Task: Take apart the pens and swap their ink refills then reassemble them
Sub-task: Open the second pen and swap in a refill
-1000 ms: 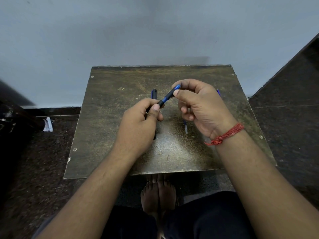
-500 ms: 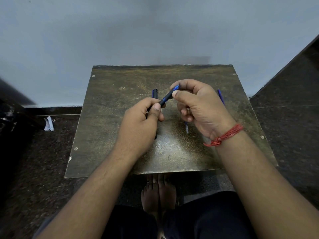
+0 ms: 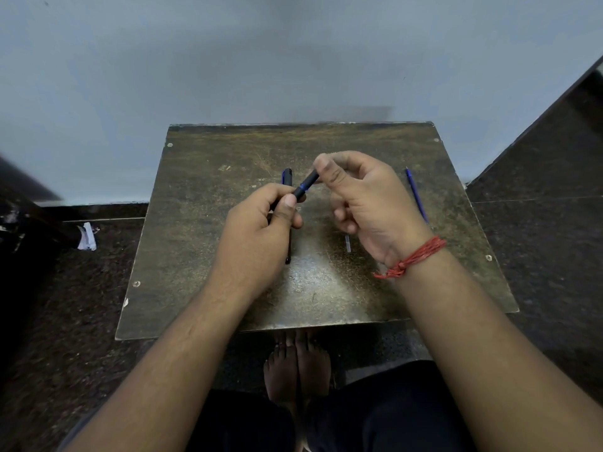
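Observation:
A black and blue pen [image 3: 305,185] is held tilted above the small worn table [image 3: 202,223]. My left hand [image 3: 261,230] grips its lower end, and my right hand [image 3: 362,197] pinches its upper end between thumb and fingers. A second dark pen [image 3: 287,177] lies on the table behind my left hand, mostly hidden, with its tip showing at the near side. A thin blue refill [image 3: 416,194] lies at the table's right, and a pale clear refill piece [image 3: 347,243] shows below my right hand.
The table stands against a grey wall [image 3: 293,60]. Dark speckled floor surrounds it, with a white scrap [image 3: 87,237] at the left. My bare feet [image 3: 297,367] are under the table's near edge.
My right hand's fingers have slid down over the pen's upper end, hiding the blue tip that showed before. My left hand has held still.

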`<move>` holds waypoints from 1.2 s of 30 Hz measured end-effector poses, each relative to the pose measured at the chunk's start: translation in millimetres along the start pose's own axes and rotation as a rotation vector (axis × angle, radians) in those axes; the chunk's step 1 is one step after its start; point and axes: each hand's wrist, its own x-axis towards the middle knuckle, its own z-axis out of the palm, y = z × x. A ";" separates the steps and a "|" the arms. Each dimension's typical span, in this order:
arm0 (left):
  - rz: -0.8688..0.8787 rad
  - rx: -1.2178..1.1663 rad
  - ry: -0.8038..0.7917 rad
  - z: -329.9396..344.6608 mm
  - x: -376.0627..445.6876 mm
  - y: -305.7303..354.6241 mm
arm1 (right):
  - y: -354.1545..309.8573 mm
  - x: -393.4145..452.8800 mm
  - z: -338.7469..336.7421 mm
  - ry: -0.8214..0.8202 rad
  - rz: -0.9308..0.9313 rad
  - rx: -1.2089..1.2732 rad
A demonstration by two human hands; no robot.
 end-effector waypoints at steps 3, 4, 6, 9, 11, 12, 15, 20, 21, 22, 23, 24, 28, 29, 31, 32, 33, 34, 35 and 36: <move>-0.002 0.002 0.001 0.2 0.3 -0.5 | 0.8 2.1 -4.6 -0.078 0.009 0.106; -0.001 0.005 0.001 0.5 0.5 -0.9 | 1.1 2.2 -4.5 -0.092 0.013 0.124; -0.001 0.009 0.001 0.9 0.5 -2.0 | 1.7 1.7 -1.7 -0.094 0.020 0.153; -0.007 0.002 -0.004 1.4 0.1 -2.6 | 4.3 2.3 6.0 -0.037 0.027 0.176; -0.001 0.016 -0.009 2.2 -0.5 -2.0 | 7.7 3.0 9.2 0.001 0.030 0.147; 0.003 0.021 -0.008 2.4 -0.6 -1.5 | 8.3 2.8 10.6 0.015 0.029 0.119; 0.002 -0.001 0.007 1.9 -0.1 -0.8 | 7.7 1.4 10.5 0.040 0.033 0.067; -0.001 -0.004 0.043 0.5 1.6 -2.2 | 5.2 1.4 5.6 -0.053 0.052 0.184; -0.001 -0.004 0.042 0.8 1.5 -2.3 | 5.5 1.3 5.4 -0.073 0.055 0.207; 0.000 -0.006 0.039 1.4 1.1 -2.0 | 5.8 1.2 5.7 -0.084 0.059 0.223; 0.002 -0.009 0.034 2.0 0.7 -1.8 | 5.6 0.8 6.9 -0.085 0.065 0.235; 0.005 -0.011 0.031 2.4 0.4 -1.6 | 5.9 1.0 8.5 -0.076 0.068 0.246; 0.018 0.007 0.011 3.7 0.4 -3.0 | 10.4 3.4 12.5 -0.017 0.065 0.247; 0.022 0.017 0.010 4.0 0.4 -2.9 | 11.0 3.6 13.4 -0.002 0.063 0.228; 0.025 0.016 0.014 3.9 0.5 -2.6 | 11.1 3.0 14.0 0.010 0.058 0.205; 0.022 0.005 0.018 3.5 0.7 -2.2 | 10.5 2.7 12.7 0.014 0.055 0.203; 0.016 -0.006 0.025 2.8 0.9 -2.1 | 9.3 2.5 10.5 0.019 0.050 0.202; 0.011 -0.013 0.036 2.1 1.3 -2.3 | 8.5 2.9 7.3 0.018 0.044 0.203; 0.006 -0.016 0.047 1.2 1.8 -2.6 | 7.4 3.3 4.0 0.010 0.041 0.206; 0.002 -0.019 0.055 0.8 2.3 -3.0 | 6.0 3.1 1.4 -0.008 0.039 0.210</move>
